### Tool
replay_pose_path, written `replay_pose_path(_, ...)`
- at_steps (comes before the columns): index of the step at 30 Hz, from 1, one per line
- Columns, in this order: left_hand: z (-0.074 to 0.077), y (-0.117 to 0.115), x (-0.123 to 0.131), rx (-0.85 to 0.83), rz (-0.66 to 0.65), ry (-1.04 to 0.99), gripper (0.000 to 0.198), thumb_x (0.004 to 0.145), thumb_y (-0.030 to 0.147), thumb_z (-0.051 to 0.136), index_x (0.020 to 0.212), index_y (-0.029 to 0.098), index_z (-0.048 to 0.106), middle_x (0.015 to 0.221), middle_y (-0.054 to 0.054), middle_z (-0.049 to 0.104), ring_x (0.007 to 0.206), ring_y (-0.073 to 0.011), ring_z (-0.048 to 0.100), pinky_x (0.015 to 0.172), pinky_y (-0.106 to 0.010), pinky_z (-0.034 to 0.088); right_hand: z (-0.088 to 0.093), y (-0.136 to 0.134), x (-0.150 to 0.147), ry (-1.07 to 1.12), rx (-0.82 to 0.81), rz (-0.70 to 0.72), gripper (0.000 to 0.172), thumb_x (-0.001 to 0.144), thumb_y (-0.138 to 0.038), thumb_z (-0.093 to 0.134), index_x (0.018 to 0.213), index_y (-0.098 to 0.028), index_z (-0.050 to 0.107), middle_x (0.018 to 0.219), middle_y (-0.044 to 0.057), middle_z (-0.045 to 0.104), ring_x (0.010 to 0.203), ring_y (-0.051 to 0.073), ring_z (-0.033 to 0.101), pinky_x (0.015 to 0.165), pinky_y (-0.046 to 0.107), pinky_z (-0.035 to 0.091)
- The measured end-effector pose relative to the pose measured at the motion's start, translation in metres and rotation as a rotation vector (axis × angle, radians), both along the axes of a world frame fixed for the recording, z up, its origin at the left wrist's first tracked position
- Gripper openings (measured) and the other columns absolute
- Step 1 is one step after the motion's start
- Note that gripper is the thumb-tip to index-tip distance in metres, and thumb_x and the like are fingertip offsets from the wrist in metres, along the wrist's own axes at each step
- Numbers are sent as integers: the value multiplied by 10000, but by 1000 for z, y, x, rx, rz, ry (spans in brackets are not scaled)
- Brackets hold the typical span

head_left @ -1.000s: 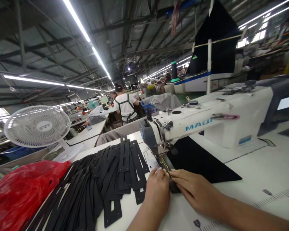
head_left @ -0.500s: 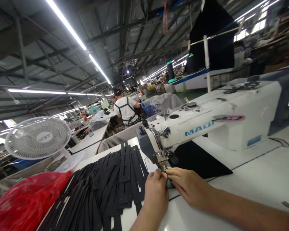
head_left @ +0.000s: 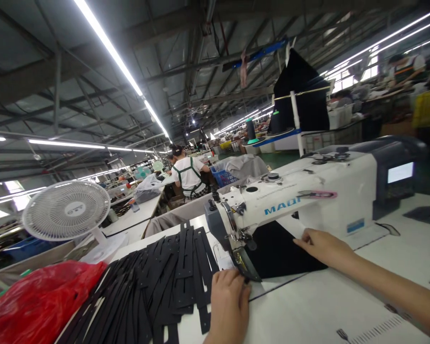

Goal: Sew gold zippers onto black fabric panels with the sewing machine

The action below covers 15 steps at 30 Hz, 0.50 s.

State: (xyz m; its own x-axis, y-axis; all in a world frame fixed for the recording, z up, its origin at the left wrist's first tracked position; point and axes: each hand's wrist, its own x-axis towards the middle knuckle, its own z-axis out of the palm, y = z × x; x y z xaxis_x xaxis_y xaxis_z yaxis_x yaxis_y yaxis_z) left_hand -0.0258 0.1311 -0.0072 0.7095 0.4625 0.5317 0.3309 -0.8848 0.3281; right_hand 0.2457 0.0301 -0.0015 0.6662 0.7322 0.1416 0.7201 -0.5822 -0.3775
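Observation:
My left hand (head_left: 230, 302) rests on the white sewing table, just in front of the machine's presser foot (head_left: 238, 243). Its fingers are curled in, and what they hold, if anything, is hidden. Beside its fingertips a dark strip (head_left: 250, 268) lies below the needle area. To the right of the needle, my right hand (head_left: 324, 246) pinches the right edge of a black fabric piece (head_left: 283, 253) lying flat under the arm of the white sewing machine (head_left: 340, 200). Left of my left hand spreads a pile of black slotted strips (head_left: 157, 282).
A red plastic bag (head_left: 50, 296) lies at the lower left, with a white fan (head_left: 68, 210) behind it. Pink-handled thread snips (head_left: 317, 194) rest against the machine arm. Farther back, a person (head_left: 189, 172) works beside a blue basket (head_left: 224, 177).
My right hand has left the needle area, moving right to the black fabric's edge. My left hand stays near the presser foot, slightly lower. The view has shifted a little to the right.

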Motion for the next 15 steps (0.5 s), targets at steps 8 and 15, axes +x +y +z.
replay_pose_path(8,-7,7,5,130,-72,39,205,794,44,488,737,192,619,831,-26,641,912,-226,555,917,-483,371,9,6,-22,-54,-7,0,214,911,-232,366,825,-155,546,851,135,658,819,293,629,565,315,359)
replay_pose_path(15,-10,5,5,146,-66,30,224,788,34,458,705,182,603,829,-37,636,910,-235,558,925,-504,376,19,15,-8,34,9,10,394,915,-465,373,832,-150,596,795,100,666,761,240,645,593,296,429)
